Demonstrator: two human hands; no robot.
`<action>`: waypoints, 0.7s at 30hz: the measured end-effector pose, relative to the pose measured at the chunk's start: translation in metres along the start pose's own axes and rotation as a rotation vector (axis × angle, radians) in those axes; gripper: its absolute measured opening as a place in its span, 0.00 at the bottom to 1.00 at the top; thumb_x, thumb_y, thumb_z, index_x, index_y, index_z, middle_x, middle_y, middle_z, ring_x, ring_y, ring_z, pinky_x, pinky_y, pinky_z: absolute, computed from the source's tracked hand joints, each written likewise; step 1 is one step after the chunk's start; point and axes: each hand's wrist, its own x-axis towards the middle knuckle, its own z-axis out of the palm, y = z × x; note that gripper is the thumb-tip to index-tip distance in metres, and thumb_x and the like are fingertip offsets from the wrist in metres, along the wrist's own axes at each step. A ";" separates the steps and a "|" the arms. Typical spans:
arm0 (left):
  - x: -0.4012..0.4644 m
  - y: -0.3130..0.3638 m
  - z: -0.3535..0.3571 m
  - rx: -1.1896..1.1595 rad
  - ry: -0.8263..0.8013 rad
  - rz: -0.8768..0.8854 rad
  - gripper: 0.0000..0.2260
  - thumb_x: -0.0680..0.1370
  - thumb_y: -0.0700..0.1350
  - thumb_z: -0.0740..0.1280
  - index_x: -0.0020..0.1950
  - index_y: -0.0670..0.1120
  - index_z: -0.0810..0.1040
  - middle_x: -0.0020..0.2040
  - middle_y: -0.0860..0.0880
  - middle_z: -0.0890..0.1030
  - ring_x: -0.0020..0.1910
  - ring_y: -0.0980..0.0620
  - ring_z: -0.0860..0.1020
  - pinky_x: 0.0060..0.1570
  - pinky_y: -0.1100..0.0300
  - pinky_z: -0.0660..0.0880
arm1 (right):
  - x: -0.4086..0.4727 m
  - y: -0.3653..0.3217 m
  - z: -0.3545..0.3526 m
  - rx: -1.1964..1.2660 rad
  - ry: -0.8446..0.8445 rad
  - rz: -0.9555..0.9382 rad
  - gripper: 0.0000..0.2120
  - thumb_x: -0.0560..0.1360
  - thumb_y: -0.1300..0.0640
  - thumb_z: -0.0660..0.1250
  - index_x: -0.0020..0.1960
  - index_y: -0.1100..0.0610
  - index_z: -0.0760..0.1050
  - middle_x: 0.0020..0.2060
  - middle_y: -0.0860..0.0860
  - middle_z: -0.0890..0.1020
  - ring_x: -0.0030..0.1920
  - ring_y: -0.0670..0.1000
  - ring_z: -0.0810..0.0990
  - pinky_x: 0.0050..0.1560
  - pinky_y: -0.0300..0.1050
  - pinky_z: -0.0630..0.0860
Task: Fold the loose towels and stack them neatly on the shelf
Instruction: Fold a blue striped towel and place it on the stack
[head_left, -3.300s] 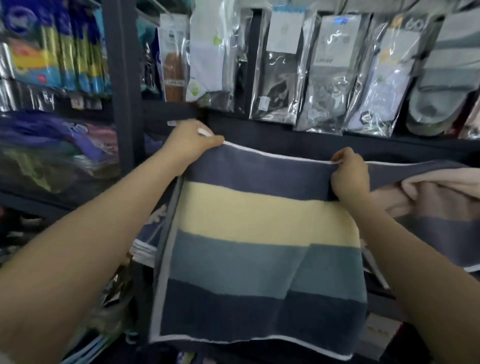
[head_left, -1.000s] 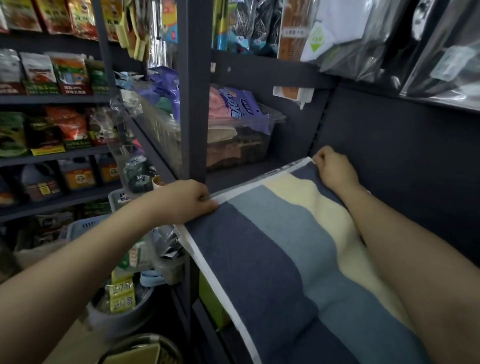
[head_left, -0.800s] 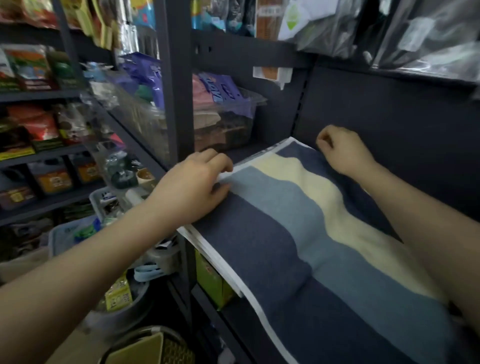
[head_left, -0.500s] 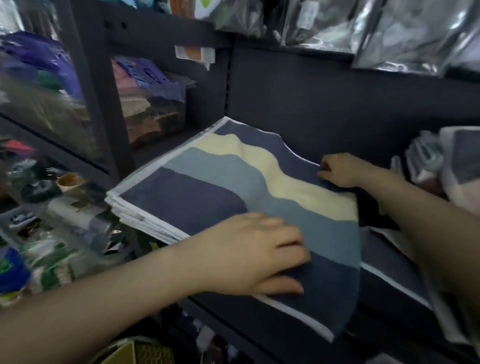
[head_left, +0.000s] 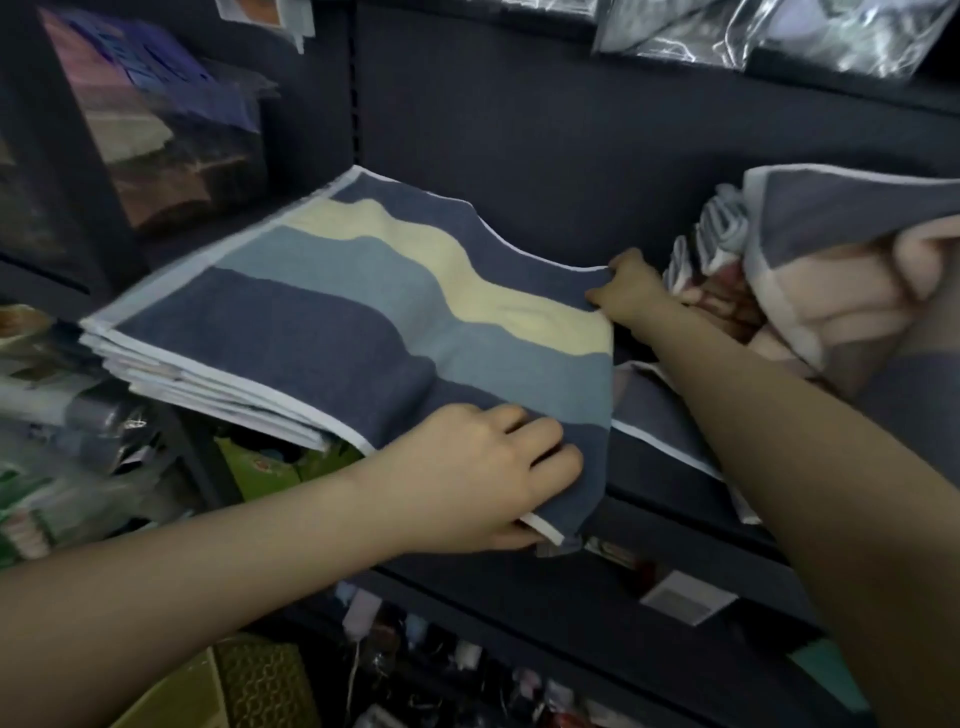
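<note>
Striped towel (head_left: 363, 312) lies folded on top of a stack of folded towels (head_left: 197, 384) at the left end of the shelf (head_left: 675, 483), white-edged layers showing along the near-left side. Its right part overhangs the stack and droops toward the shelf front.

Left hand (head_left: 478, 478) is at the near-right corner: fingers curled over the dark blue band, thumb underneath by the white hem, so the grip is closed on the towel's corner. Right hand (head_left: 623, 286) is at the far-right corner, by the back panel; thumb and fingers look pinched on the edge there, though blur makes the exact hold a bit unclear.

Key relation: both hands sit on the towel's right edge, one near, one far, w/ the bulk of the towel lying to the left of both. Stripes run left-right, i.e. the long axis runs along the shelf. So any squaring-up move prob. means pushing or sliding that edge leftward so it sits over the stack instead of hanging. Left hand is nearer the sagging corner, so it likely does most of the work.

Right of the towel, on the same shelf, another dark towel w/ white hem (head_left: 670, 431) lies flat, and a loose heap of pink and grey towels (head_left: 841, 270) is bunched further right, not yet folded. Hanging plastic packets (head_left: 753, 31) above.
</note>
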 end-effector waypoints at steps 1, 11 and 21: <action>0.000 0.001 0.001 0.024 -0.002 -0.014 0.25 0.66 0.61 0.70 0.54 0.46 0.76 0.46 0.48 0.80 0.39 0.49 0.78 0.27 0.60 0.74 | 0.000 0.001 0.002 0.104 -0.008 0.023 0.21 0.72 0.62 0.66 0.62 0.65 0.63 0.49 0.57 0.72 0.51 0.56 0.74 0.43 0.42 0.69; 0.005 0.003 0.005 -0.020 -0.042 -0.039 0.21 0.66 0.52 0.70 0.55 0.43 0.78 0.49 0.44 0.81 0.42 0.45 0.80 0.30 0.56 0.77 | -0.006 -0.018 -0.009 0.899 -0.053 0.186 0.10 0.76 0.65 0.61 0.37 0.56 0.71 0.33 0.53 0.75 0.31 0.50 0.74 0.24 0.37 0.71; 0.013 -0.027 -0.027 -1.082 0.486 -1.024 0.10 0.77 0.41 0.61 0.36 0.46 0.75 0.26 0.54 0.75 0.27 0.60 0.72 0.31 0.66 0.68 | 0.021 -0.034 -0.005 0.448 0.031 -0.149 0.11 0.73 0.66 0.63 0.53 0.57 0.79 0.53 0.57 0.80 0.54 0.55 0.78 0.58 0.50 0.76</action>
